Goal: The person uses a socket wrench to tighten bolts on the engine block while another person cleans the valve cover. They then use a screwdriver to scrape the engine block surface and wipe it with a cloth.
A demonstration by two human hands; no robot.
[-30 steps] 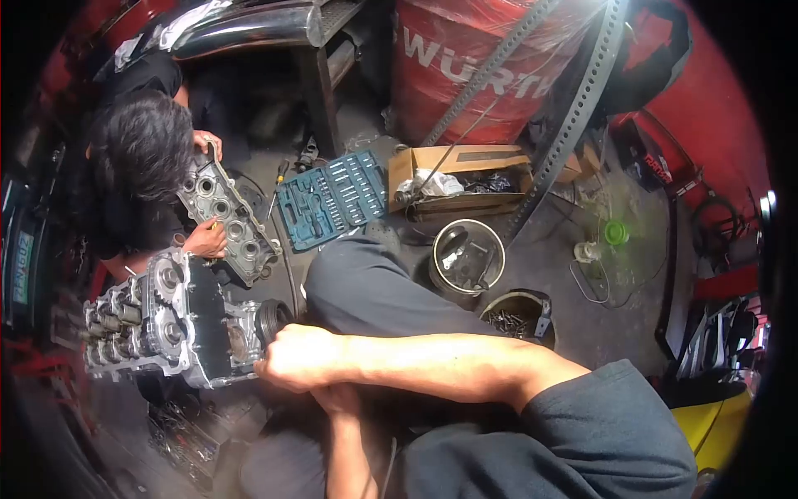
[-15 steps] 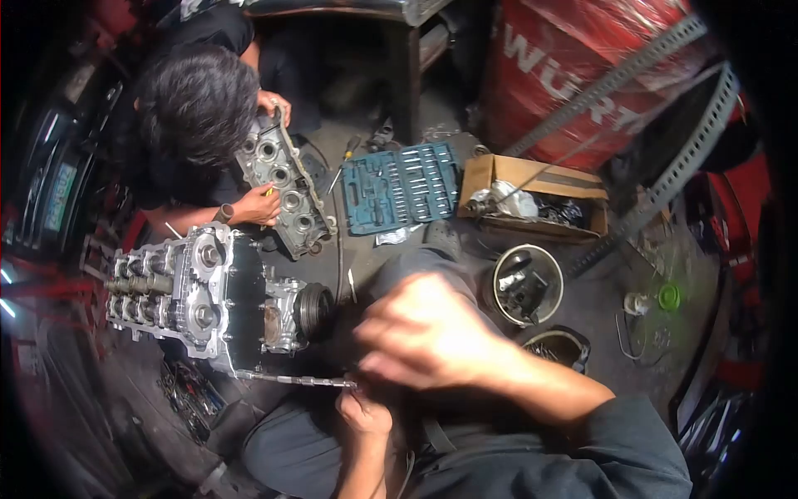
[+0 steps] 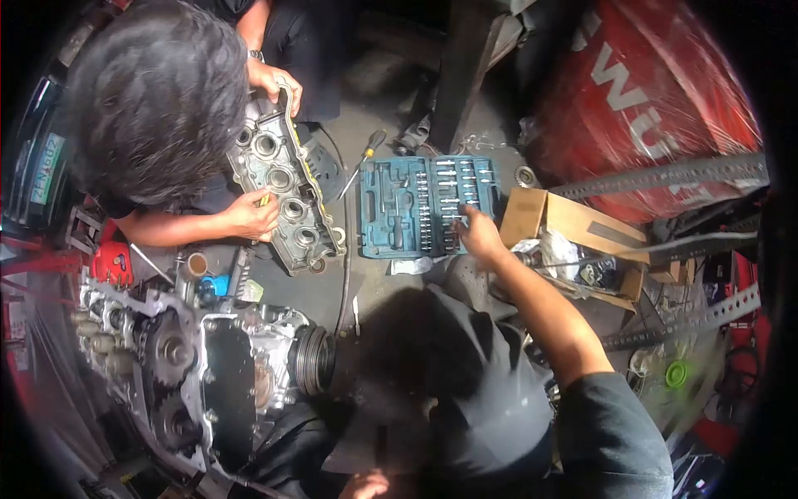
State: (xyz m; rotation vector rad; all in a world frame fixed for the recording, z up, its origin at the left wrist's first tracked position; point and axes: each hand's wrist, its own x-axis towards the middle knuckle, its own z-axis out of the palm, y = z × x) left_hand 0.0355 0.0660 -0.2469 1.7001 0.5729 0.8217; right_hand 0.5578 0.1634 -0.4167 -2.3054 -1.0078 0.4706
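My right hand (image 3: 480, 235) is over the socket set (image 3: 389, 249), an open teal case with rows of sockets and bits. Its fingers are spread at the case's right half, touching or just above the sockets. At the bottom edge, my left hand (image 3: 366, 485) shows only in part, with its fingers curled; what they hold is out of view. To the left stands the engine (image 3: 229, 391), with its timing gears, dark front cover and ribbed pulley (image 3: 314, 359) showing.
Across from me, a person holds a valve cover (image 3: 287, 195) and works at it with one hand (image 3: 253, 216). A screwdriver (image 3: 371, 150) lies beside the case. Right of it are a cardboard box (image 3: 594, 220), perforated metal bars (image 3: 665, 177) and a red wrapped drum (image 3: 657, 100).
My right hand has gone from near my left hand up to the socket set. The view has moved closer and shifted, leaving my left hand at the bottom edge.
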